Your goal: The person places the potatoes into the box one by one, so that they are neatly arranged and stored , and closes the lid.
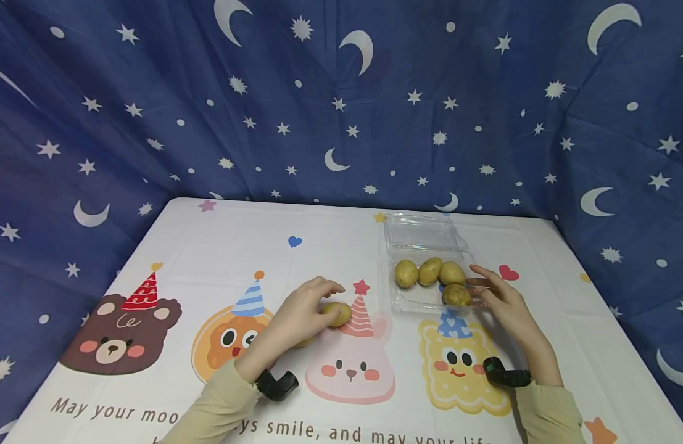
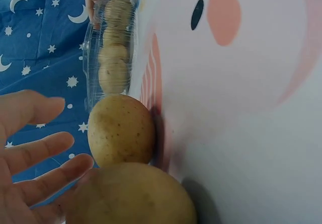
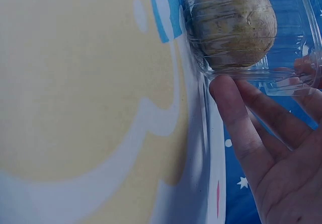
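Observation:
My left hand (image 1: 305,308) reaches over two loose potatoes on the tablecloth. Its fingers are spread in the left wrist view, beside the farther potato (image 2: 121,131) with a gap between. The nearer potato (image 2: 132,196) covers part of that hand; from the head, the wrist hides most of it. At the right side of a clear plastic clamshell box (image 1: 402,304), my right hand (image 1: 505,305) touches the wall with thumb and fingers extended. Several potatoes lie in the box, a browner potato (image 1: 456,295) closest to the right hand.
The box's hinged lid (image 1: 421,232) stands raised toward the back. A white tablecloth (image 1: 252,228) with printed cartoon figures covers the table. Behind it hangs a blue curtain (image 1: 297,111) with moons and stars. Each wrist carries a black camera (image 1: 278,386).

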Tool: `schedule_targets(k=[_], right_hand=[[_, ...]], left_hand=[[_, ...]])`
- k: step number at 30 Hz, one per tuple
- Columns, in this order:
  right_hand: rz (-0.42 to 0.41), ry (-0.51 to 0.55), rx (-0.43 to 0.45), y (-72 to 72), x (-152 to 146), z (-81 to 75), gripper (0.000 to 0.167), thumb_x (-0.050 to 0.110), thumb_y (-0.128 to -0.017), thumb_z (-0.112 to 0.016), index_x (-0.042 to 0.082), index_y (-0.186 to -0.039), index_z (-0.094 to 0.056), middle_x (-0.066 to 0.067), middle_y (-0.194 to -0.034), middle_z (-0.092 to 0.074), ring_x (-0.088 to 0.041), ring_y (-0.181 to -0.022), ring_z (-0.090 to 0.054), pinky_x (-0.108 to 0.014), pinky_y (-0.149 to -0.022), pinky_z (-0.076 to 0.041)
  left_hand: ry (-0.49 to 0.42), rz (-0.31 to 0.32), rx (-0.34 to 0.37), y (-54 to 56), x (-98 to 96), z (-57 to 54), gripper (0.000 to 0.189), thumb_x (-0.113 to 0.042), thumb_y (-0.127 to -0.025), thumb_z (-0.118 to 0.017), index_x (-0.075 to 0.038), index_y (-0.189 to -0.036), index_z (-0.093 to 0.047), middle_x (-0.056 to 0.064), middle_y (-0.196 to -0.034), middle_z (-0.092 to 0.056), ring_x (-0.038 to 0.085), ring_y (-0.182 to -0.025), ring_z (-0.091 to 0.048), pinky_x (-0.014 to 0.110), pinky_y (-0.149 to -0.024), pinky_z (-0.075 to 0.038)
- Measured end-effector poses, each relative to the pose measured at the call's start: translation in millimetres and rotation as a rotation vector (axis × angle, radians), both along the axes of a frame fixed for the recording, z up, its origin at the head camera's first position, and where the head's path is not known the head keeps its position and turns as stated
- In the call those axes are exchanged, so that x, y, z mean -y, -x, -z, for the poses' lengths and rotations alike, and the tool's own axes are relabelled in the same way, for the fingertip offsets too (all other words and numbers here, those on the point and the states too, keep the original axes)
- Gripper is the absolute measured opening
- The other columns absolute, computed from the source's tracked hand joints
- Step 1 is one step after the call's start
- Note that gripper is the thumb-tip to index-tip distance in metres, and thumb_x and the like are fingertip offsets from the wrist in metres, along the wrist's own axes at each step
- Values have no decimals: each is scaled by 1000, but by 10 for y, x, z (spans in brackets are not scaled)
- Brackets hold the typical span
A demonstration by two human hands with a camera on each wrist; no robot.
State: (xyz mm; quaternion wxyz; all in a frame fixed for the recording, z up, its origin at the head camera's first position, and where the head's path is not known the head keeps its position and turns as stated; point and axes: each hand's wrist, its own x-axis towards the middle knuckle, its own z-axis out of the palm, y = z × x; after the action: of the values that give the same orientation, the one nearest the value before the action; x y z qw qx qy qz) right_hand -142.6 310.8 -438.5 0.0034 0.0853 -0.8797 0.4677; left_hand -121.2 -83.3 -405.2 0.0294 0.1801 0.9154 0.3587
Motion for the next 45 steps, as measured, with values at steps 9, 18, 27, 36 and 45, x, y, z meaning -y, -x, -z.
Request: schedule_targets(k=[9,18,27,36,45], right_hand=[[1,18,5,3,-10,7,47,17,-101,-46,1,-145,-37,-32,-125,-56,14,-90,-58,-21,-73,-56],[4,-6,12,0,-1,-1,48,20,-102,-46,2,-145,-37,-31,-126,-57,15,-91,-57,-20,-74,-55],[13,-12,21,-8,8,-13,48,20,-101,-46,4,-146,-37,-30,-126,-57,16,-91,-56,-19,-74,-55],[8,-13,6,-3,-1,-6,47,18,-101,-46,3,-145,-37,-30,-126,-57,16,-91,-56,-17,-73,-54],[7,-9,11,-1,-4,-9,47,18,-101,-46,2,-145,-37,-31,-126,-57,16,-91,-56,-16,-74,-54]], left_hand=[[78,55,3,-6,13,72,37,-26,-82,-73,-13,-116,-66,1,-105,-64,16,-85,-56,31,-75,-46],[88,87,23,1,20,137,41,-22,-77,-79,-16,-115,-65,-2,-98,-61,13,-81,-52,30,-73,-45],[99,92,20,23,20,166,41,-18,-75,-78,-16,-114,-65,-2,-96,-61,12,-81,-51,29,-73,-44],[104,89,8,33,17,173,41,-19,-75,-78,-16,-114,-65,-2,-96,-62,12,-81,-51,30,-74,-43],[106,85,1,33,11,179,39,-20,-75,-78,-17,-111,-66,-3,-95,-62,11,-79,-50,28,-72,-43]])
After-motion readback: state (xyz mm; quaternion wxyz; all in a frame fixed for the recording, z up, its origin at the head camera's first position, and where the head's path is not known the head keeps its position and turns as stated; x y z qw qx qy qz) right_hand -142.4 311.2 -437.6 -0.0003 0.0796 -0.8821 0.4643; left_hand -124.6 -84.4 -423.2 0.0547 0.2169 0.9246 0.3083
